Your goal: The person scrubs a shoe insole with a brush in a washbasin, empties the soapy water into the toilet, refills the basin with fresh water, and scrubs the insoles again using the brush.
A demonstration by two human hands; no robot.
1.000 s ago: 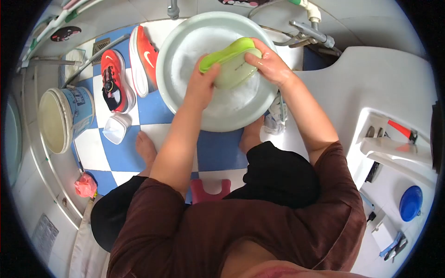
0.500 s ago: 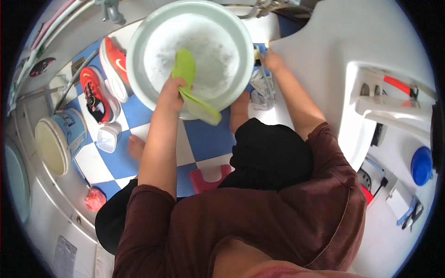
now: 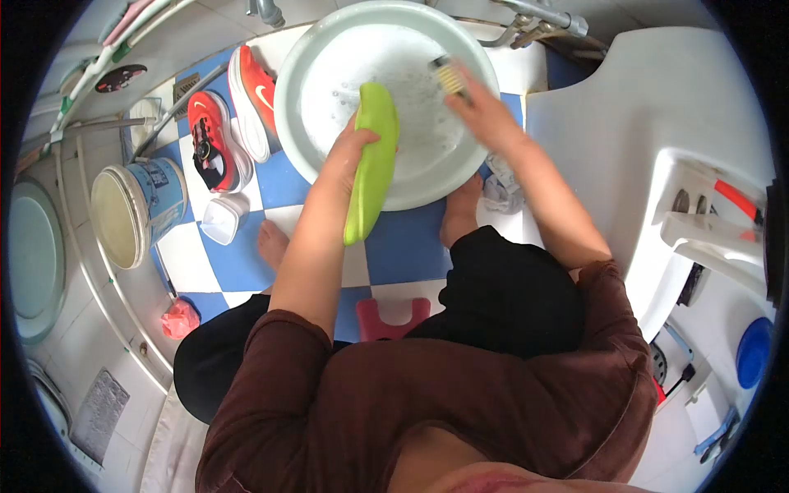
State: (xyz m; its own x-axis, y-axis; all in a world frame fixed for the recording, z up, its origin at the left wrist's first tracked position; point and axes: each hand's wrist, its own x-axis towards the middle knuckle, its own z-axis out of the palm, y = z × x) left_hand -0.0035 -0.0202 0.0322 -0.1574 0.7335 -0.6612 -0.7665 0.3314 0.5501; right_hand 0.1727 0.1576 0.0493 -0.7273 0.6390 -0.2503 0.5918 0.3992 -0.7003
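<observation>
My left hand (image 3: 349,152) is closed round a lime-green shoe insole (image 3: 374,168), which stands roughly on edge over the near side of a pale green basin (image 3: 287,107). Whitish, soapy water (image 3: 333,90) with bubbles fills the basin. In my right hand (image 3: 486,115), slightly blurred, is a small scrubbing brush (image 3: 451,80) with pale bristles facing the insole. It is above the water at the basin's right side, apart from the insole.
Two red sneakers, one with dark lining (image 3: 211,148) and one with a white sole (image 3: 251,99), rest left of the basin. Nearby are a white tub (image 3: 223,220) and a bucket (image 3: 119,215). A pink stool (image 3: 392,320) lies below, crumpled grey-white material (image 3: 503,189) at right.
My right hand has lifted the brush from beside the basin to over the water. The insole has turned from a bent, twisted pose to straighter and more upright. The view has shifted.
</observation>
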